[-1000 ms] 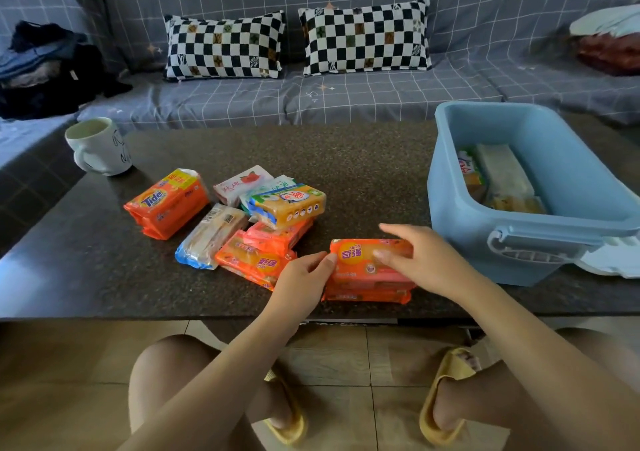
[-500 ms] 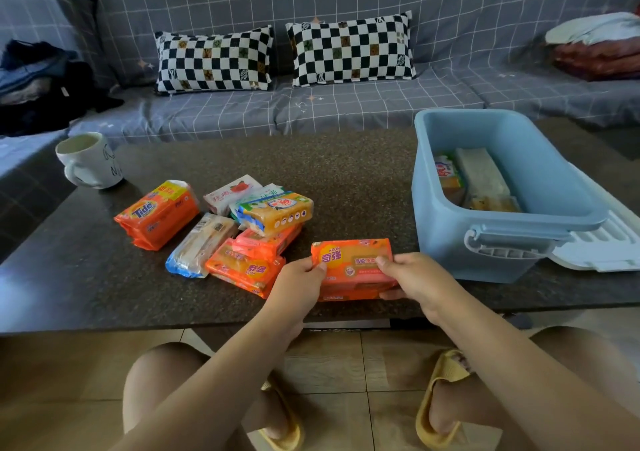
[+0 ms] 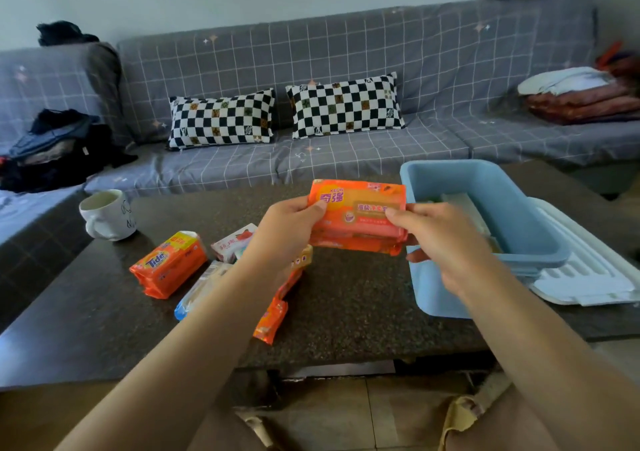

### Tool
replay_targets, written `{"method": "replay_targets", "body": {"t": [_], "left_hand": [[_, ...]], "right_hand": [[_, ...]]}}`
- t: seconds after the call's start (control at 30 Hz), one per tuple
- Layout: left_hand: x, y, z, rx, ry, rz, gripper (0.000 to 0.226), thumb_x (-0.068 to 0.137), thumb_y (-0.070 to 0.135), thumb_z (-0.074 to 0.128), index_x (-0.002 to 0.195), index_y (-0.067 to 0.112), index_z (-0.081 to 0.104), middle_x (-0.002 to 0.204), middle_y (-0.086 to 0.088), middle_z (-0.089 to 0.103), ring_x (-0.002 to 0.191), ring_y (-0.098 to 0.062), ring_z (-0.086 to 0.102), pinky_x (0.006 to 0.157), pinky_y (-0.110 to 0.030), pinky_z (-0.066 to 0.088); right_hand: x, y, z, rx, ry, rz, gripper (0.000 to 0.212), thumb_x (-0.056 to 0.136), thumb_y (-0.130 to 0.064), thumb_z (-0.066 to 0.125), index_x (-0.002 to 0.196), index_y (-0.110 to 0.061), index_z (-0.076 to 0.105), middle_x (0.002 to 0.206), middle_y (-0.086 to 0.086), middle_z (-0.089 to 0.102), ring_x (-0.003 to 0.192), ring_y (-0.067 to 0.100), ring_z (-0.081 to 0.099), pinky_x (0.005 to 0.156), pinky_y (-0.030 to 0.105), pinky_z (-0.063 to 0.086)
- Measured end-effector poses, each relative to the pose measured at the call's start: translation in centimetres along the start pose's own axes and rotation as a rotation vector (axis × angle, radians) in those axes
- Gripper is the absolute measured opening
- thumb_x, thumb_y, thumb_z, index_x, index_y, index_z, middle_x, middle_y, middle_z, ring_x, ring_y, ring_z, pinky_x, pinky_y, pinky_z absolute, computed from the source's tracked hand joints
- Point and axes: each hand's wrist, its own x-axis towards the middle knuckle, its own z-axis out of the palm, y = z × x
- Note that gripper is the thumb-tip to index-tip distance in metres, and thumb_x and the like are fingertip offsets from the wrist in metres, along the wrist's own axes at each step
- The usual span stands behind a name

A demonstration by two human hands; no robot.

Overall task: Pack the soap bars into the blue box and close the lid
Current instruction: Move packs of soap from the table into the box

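An orange soap pack (image 3: pixel 358 213) is held in the air above the table, just left of the blue box (image 3: pixel 485 187). My left hand (image 3: pixel 285 231) grips its left end and my right hand (image 3: pixel 440 236) grips its right end. The box stands open at the right of the table, with pale soap bars (image 3: pixel 464 206) partly visible inside. Its white lid (image 3: pixel 588 270) lies flat beside it on the right. Several more soap packs stay on the table at the left, among them an orange Tide pack (image 3: pixel 169 263); my left arm hides part of that pile.
A white mug (image 3: pixel 107 213) stands at the table's far left. The dark speckled table (image 3: pixel 346 305) ends close to my knees. Behind it runs a grey checked sofa (image 3: pixel 346 153) with two chequered cushions (image 3: pixel 221 118), dark clothes at the left and folded bedding at the right.
Both hands have lifted the orange soap pack off the table's front edge and carried it up and right, next to the blue box. The view has tilted upward.
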Motion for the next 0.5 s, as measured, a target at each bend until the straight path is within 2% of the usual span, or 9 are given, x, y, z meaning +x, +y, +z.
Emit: {"method": "replay_targets", "body": {"t": [0.17,0.27,0.33,0.4,0.43,0.5], "left_hand": [[2.9,4.3,3.6,0.041,-0.141,0.010,0.021,0.095,0.025,0.052,0.079,0.021,0.065,0.083,0.000,0.069,0.087,-0.018,0.062,0.102,-0.042,0.044],[5.0,5.9,6.4,0.035,-0.223,-0.012,0.015,0.094,0.022,0.054,0.088,0.013,0.064,0.089,-0.004,0.067,0.084,-0.019,0.060,0.100,-0.039,0.046],[6.5,6.8,8.4,0.024,-0.281,-0.040,0.015,0.095,0.019,0.054,0.085,0.010,0.060,0.085,-0.006,0.064,0.079,-0.019,0.059,0.091,-0.036,0.049],[8.1,7.7,10.4,0.018,-0.306,-0.071,0.013,0.094,0.018,0.055,0.083,0.011,0.056,0.080,-0.004,0.060,0.074,-0.017,0.058,0.076,-0.030,0.051],[9.2,7.9,11.5,0.020,-0.308,-0.073,0.010,0.093,0.019,0.057,0.089,0.009,0.057,0.083,-0.005,0.061,0.074,-0.017,0.058,0.071,-0.028,0.051],[11.3,8.3,13.6,0.020,-0.300,-0.048,0.024,0.090,0.021,0.061,0.106,0.004,0.059,0.100,-0.011,0.065,0.088,-0.024,0.064,0.081,-0.035,0.053]], "right_hand": [[1.3,-1.1,-4.1,0.077,0.129,0.051,0.016,0.087,-0.028,0.061,0.089,-0.016,0.071,0.083,0.007,0.072,0.074,0.022,0.065,0.060,0.027,0.047],[2.4,-0.9,-6.5,0.149,0.192,0.115,0.014,0.086,-0.022,0.063,0.082,-0.011,0.070,0.078,0.009,0.069,0.068,0.022,0.061,0.057,0.027,0.048],[3.4,-0.6,-8.0,0.205,0.222,0.155,0.010,0.085,-0.020,0.064,0.082,-0.011,0.067,0.075,0.007,0.065,0.061,0.017,0.058,0.053,0.025,0.047],[4.7,-0.2,-9.2,0.269,0.258,0.189,0.013,0.085,-0.018,0.065,0.093,-0.008,0.065,0.078,0.008,0.065,0.058,0.016,0.058,0.045,0.024,0.048],[5.4,0.1,-9.7,0.302,0.274,0.208,0.019,0.085,-0.017,0.065,0.100,-0.005,0.063,0.084,0.011,0.066,0.060,0.016,0.059,0.042,0.023,0.049],[6.9,0.7,-10.5,0.359,0.318,0.247,0.030,0.085,-0.016,0.065,0.111,0.001,0.061,0.099,0.017,0.068,0.064,0.017,0.061,0.045,0.024,0.051]]}}
